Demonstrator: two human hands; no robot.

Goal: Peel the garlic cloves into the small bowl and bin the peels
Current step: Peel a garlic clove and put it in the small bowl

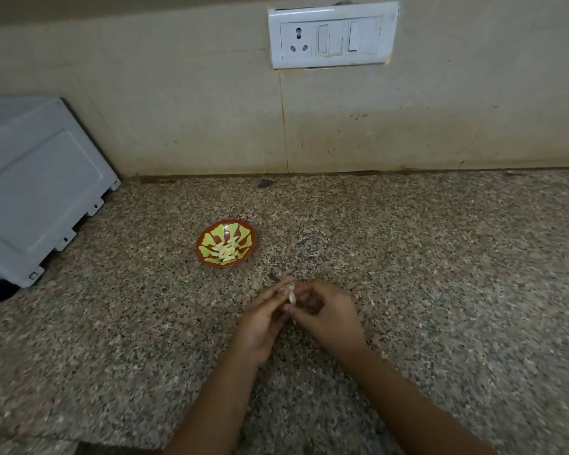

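Both hands meet over the tabletop [440, 257], near the front, just right of centre. The left hand [263, 318] lies palm up, its fingers long and nearly straight, and its grip is narrow: the fingertips pinch a clove [291, 295]. The right hand [326, 315] comes in from the other side with its fingers curled, and its grip is closed on the same clove, knuckles up. The clove is pale and held clear of the tabletop between the two sets of fingertips. A bit of brownish skin shows at its top end; how much peel is left on it is too small to tell. Both forearms are bare and run in from the bottom edge. The bowl [201, 254] sits on the tabletop just beyond the hands and a little to the left, apart from them. It is small and shallow, with a red rim and a green-and-red pattern inside. Peeled cloves [225, 251] lie in a small heap in its bottom. A small dark scrap [272, 276] lies on the tabletop just past the fingertips. A grey box [37, 188] stands at the far left, tilted against the wall [178, 110]. A white switch plate [332, 36] is on the wall above, with one socket and switches. A dark chip [265, 183] lies where the tabletop meets the wall.
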